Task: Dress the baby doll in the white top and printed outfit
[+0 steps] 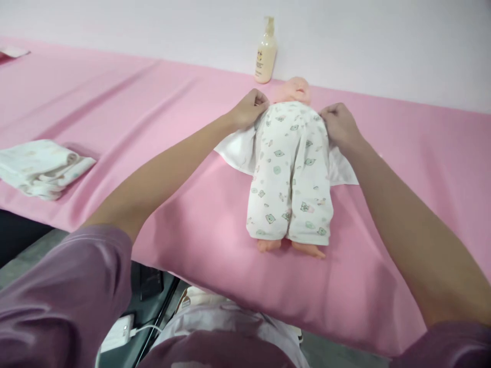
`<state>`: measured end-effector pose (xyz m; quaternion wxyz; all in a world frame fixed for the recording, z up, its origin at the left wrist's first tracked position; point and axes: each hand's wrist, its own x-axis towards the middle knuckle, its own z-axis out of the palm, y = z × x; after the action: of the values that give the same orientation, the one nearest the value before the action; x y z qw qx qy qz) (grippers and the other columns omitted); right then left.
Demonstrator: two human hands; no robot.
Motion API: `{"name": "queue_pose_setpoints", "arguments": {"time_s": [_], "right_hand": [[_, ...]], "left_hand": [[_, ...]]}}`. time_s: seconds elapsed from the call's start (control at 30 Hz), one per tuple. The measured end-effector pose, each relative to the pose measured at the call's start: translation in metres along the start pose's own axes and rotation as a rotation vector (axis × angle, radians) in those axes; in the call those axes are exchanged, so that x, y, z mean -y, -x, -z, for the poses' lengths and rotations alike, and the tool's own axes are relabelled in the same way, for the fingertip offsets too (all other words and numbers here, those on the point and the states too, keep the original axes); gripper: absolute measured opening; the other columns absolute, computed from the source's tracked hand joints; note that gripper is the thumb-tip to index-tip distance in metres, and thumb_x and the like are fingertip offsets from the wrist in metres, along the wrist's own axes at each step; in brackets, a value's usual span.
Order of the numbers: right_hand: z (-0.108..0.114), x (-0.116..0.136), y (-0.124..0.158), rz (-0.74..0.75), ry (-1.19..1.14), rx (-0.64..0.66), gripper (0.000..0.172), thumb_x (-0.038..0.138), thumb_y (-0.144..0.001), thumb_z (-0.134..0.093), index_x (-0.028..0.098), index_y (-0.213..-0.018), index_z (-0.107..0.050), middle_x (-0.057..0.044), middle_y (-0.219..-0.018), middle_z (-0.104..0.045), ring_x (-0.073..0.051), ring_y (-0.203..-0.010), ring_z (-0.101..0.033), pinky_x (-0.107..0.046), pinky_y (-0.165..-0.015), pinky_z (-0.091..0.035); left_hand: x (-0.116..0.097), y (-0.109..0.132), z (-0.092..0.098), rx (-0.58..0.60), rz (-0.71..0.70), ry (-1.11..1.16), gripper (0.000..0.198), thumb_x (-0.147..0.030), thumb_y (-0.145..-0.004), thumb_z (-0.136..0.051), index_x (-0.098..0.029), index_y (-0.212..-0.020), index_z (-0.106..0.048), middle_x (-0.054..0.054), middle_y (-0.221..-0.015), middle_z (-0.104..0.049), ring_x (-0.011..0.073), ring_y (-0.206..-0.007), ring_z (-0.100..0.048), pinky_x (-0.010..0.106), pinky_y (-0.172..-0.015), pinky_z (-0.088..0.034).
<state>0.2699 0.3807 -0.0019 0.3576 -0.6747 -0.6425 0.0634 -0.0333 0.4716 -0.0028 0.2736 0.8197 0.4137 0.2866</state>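
Note:
A baby doll [294, 90] lies on its back on the pink sheet, head toward the wall and feet [309, 250] toward me. White baby pants [286, 153] with a small green and pink print cover it from the chest to the ankles. My left hand [251, 108] pinches the waistband at its left corner. At the right corner my right hand [339, 125] grips the same waistband, its fingertips partly hidden. Plain white cloth [240, 151] spreads out from under the doll on both sides. The doll's arms are out of sight.
Behind the doll, a pump bottle [265, 53] stands against the white wall [153, 30]. Folded printed cloth [44, 166] lies at the left on the pink sheet [199, 220]. Below the table edge are a white charger [121, 329] with a cable and a dark phone-like object [151, 282].

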Motion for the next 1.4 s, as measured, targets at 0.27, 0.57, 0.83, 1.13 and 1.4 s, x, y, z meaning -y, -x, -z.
{"name": "queue_pose_setpoints", "arguments": {"time_s": [0.27,0.57,0.83,1.13,1.4], "right_hand": [[0.059,-0.014,0.089,0.106,-0.004,-0.082,0.021,0.042,-0.1,-0.065,0.03,-0.117,-0.064,-0.014,-0.137,-0.071,-0.038,-0.13,-0.066,-0.061,-0.11,-0.057],[0.087,-0.011,0.18,0.363,0.112,0.297,0.014,0.042,-0.1,-0.063,0.039,-0.112,-0.067,-0.006,-0.121,-0.075,-0.04,-0.115,-0.069,-0.066,-0.102,-0.055],[0.072,-0.008,0.181,0.225,0.096,0.371,0.017,0.042,-0.099,-0.061,0.027,-0.107,-0.066,-0.011,-0.099,-0.07,-0.031,-0.089,-0.06,-0.049,-0.078,-0.053],[0.078,-0.014,0.186,0.346,0.087,0.374,0.017,0.035,-0.099,-0.062,0.026,-0.11,-0.072,-0.011,-0.107,-0.072,-0.031,-0.095,-0.061,-0.05,-0.084,-0.054],[0.058,-0.005,0.205,0.519,0.171,0.295,0.022,0.025,-0.098,-0.06,0.026,-0.113,-0.076,-0.017,-0.137,-0.066,-0.041,-0.125,-0.057,-0.063,-0.103,-0.05]], "left_hand": [[0.006,0.096,0.048,-0.149,-0.179,-0.261,0.062,-0.072,-0.099,-0.057,-0.033,-0.147,-0.062,0.015,-0.144,-0.064,0.0435,-0.14,-0.05,0.069,-0.122,-0.036],[-0.039,0.193,0.019,0.239,-0.343,-0.299,0.036,-0.058,-0.105,-0.058,-0.032,-0.126,-0.072,0.01,-0.135,-0.073,0.0372,-0.125,-0.061,0.058,-0.113,-0.047],[-0.045,0.187,-0.005,0.21,-0.294,-0.249,0.028,-0.047,-0.107,-0.06,-0.021,-0.114,-0.064,0.011,-0.111,-0.071,0.0308,-0.104,-0.061,0.047,-0.097,-0.05],[-0.049,0.193,-0.002,0.228,-0.284,-0.267,0.017,-0.037,-0.104,-0.06,-0.02,-0.108,-0.063,0.009,-0.108,-0.069,0.028,-0.1,-0.058,0.045,-0.097,-0.046],[-0.064,0.203,-0.022,0.187,-0.301,-0.279,0.028,-0.044,-0.107,-0.054,-0.021,-0.104,-0.069,0.013,-0.12,-0.065,0.033,-0.108,-0.05,0.052,-0.095,-0.04]]}}
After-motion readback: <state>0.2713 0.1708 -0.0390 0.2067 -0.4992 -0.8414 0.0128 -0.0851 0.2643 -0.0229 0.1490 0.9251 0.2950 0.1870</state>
